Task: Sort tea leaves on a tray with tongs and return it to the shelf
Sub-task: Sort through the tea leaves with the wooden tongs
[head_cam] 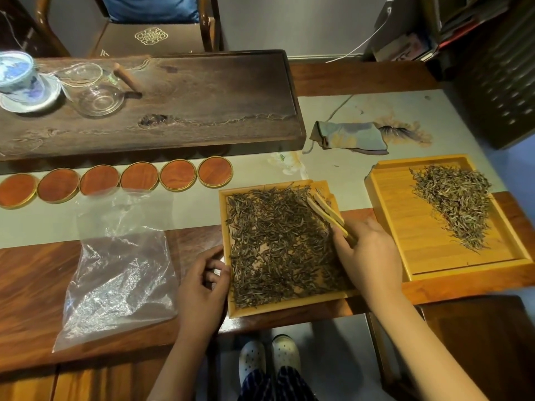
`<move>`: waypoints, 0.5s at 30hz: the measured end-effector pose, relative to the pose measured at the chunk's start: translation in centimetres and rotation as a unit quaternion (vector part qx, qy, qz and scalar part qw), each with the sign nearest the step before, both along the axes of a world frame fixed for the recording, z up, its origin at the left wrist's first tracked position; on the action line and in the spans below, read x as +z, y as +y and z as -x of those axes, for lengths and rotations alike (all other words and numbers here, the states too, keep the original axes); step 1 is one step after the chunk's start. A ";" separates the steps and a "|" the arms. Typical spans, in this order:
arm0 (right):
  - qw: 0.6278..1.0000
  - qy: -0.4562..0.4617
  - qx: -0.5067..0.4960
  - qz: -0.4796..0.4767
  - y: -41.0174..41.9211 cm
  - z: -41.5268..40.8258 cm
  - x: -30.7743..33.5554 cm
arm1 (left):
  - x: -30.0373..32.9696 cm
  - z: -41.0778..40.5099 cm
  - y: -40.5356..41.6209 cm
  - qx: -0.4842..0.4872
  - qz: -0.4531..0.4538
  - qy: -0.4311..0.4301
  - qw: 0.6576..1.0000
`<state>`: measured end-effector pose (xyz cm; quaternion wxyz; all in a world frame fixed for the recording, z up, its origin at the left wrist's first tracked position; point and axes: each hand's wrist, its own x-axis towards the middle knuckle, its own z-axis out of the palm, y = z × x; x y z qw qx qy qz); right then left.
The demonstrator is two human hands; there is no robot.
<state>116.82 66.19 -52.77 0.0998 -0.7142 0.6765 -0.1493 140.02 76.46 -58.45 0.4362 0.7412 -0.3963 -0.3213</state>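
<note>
The right hand [369, 253] reaches in over the right edge of the near square bamboo tray [224, 227], fingers curled round the butt of a pair of pale bamboo tongs [327, 211] whose tips angle up and left toward the tray's far right corner. The left hand [202, 280] sits at the tray's left rim, fingers bent and gripping that edge, thumb on the outer side.

That tray lies at the front of the reddish wooden surface [31, 285], partly on a grey painted runner [333, 111], and is spread nearly wall to wall with dark dried tea leaves [275, 247]. The tongs lie over the leaves along the right side. A second, larger bamboo tray [405, 227] sits just to the right, apart from the first, holding a tapering heap of lighter tea leaves [454, 204] toward its far right.

Left of the near tray lies a crumpled clear plastic bag [115, 273]. Beyond it runs a row of six round red-brown coasters [115, 180], and behind those a long dark wooden tea board [202, 96] carries a blue-and-white lidded cup [17, 73] and a glass pitcher [98, 96].
</note>
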 end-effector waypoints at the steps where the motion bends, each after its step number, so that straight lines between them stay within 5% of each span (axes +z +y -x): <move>1: 1.000 0.001 0.008 0.000 0.4 0.2 0.1 | -0.1 0.0 0.0 0.001 0.004 -0.004 1.000; 15: 0.999 0.023 0.039 0.003 1.0 0.4 -0.3 | -0.2 0.0 -0.1 0.010 -0.002 -0.017 1.000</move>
